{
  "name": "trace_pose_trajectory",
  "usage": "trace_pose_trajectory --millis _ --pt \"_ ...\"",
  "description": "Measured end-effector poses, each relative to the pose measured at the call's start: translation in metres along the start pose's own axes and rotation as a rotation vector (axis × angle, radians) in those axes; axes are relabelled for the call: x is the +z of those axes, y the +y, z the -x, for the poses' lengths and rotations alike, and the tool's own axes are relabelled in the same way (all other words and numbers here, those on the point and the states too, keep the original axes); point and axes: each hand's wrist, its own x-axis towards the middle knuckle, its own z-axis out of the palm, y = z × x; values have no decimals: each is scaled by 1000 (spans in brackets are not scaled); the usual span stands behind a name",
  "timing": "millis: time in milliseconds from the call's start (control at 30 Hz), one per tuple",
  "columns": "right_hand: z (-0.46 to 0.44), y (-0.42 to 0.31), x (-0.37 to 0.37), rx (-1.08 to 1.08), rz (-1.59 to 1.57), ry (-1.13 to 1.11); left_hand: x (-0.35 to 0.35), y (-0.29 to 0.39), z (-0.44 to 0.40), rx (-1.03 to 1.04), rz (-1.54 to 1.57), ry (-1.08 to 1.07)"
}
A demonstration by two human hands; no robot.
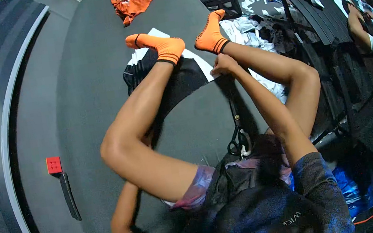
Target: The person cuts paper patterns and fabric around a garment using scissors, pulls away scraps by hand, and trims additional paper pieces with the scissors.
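My right hand [223, 64] is closed on the edge of a piece of black fabric with a white strip [198, 62], near the inner side of my right ankle. The fabric lies on the grey padded surface between my legs. My left arm passes under my bent left leg. Only a sliver of my left hand [148, 139] shows beside the calf, near the fabric's lower edge, and its fingers are hidden. Black-handled scissors [237, 139] lie in front of my lap, blades pointing away from me. Orange socks [168, 47] cover both feet.
Orange and white cloth [134, 2] is piled at the far end of the grey padded surface [82, 83]. A red cube puzzle [53, 165] and a black strip [69, 196] sit left. White scraps [251, 36], a black case [219, 0] and a folding chair [308, 13] stand right, near another person's arm [358, 28].
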Motion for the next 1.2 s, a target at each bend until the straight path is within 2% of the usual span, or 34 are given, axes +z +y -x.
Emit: trace_pose_trajectory --millis 67,167,300,333,400,433,533,567,733,800,867,900,1000,1100,1200 --pt "1 2 1 -6 5 26 -74 -3 19 -56 -90 -122" --pt "5 10 1 -45 -24 -62 -171 -9 44 -140 -217 -299" --pt "23 8 -12 -16 -63 -134 -233 -29 50 -284 -239 -538" --pt "28 7 -11 -13 -65 -141 -240 -37 46 -239 -293 -634" --pt "38 12 -7 -12 -139 -40 -235 -45 36 413 -728 -926" --pt "42 13 -4 -11 -175 9 -241 -46 34 403 -733 -930" --pt "50 15 -4 22 -234 23 -248 -28 31 20 -587 -1154" --pt "52 17 -6 37 -264 40 -243 -17 30 13 -584 -1157" --pt "66 19 -2 69 -251 128 -196 65 35 -310 -564 -1204" --pt "68 12 -3 49 -127 187 -185 59 49 -395 -561 -1205" --pt "68 5 -1 32 -56 213 -173 22 67 176 -901 -1145" --pt "69 4 1 15 -42 212 -171 3 71 170 -897 -1144" --pt "74 7 -3 14 -6 225 -160 -41 77 297 -1062 -747" --pt "75 4 -8 78 -29 159 -179 -36 64 206 -940 -917" --pt "69 8 -6 65 -34 154 -191 -22 54 79 -845 -998"
